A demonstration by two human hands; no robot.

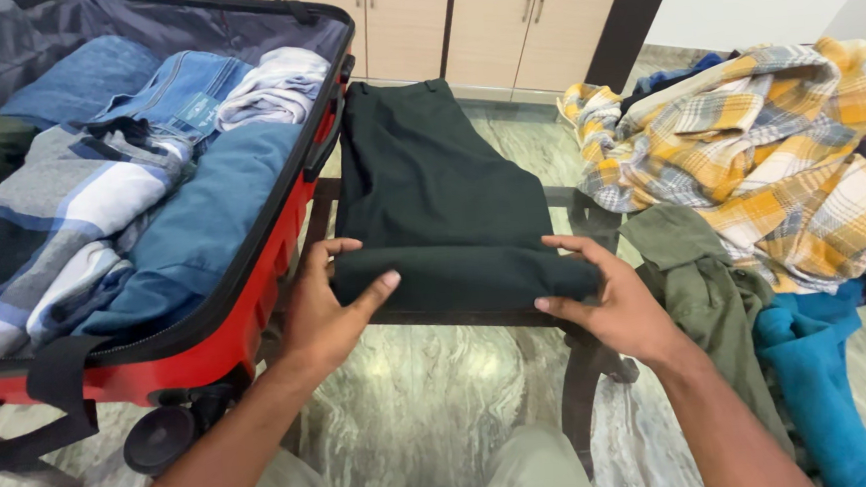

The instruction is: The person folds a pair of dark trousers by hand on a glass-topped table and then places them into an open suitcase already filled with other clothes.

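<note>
Trousers, dark green and folded, are gripped at their rolled near edge by both hands. The fingers of the left hand are curled around the left end of the roll, with the thumb laid along its front. The fingers of the right hand are closed over the right end of the roll, thumb pressed beneath it. The trousers are spread flat on a glass-topped table with a dark frame, the waistband pointing away from the person. Just to the left of the trousers, touching the table's edge, a red suitcase is lying open. It is packed with folded clothes: a blue garment nearest the trousers, a blue and white checked shirt, jeans and a pale rolled cloth. To the right of the trousers a heap of loose clothes is seen: a yellow checked shirt on top, an olive garment below it, and a bright blue one lowest. Pale wooden cupboards are seen at the far wall, and a marbled floor shows beneath the glass.
</note>
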